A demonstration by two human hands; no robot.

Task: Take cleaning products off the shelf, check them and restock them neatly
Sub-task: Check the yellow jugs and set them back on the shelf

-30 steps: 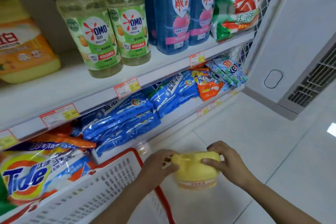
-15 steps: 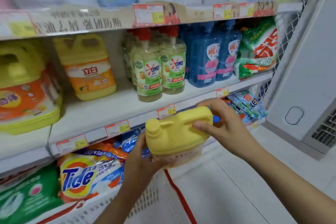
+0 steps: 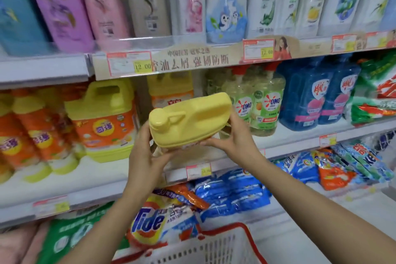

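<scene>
Fingers (image 3: 235,126) of R hand (image 3: 233,139) are curled round the right end of the yellow detergent jug (image 3: 188,122), thumb under its lower edge. L hand (image 3: 145,156) grips the cap end, w/ fingers wrapped beneath. Jug is held in the air, tilted w/ cap toward the camera (its label I cannot read), in front of the middle shelf (image 3: 96,176), approx. between the big orange-label jug (image 3: 105,122) and the OMO bottles (image 3: 265,105). One similar yellow jug (image 3: 171,90) stands behind it on that shelf. Below, between the arms, is a white basket (image 3: 214,246) w/ red rim.
</scene>
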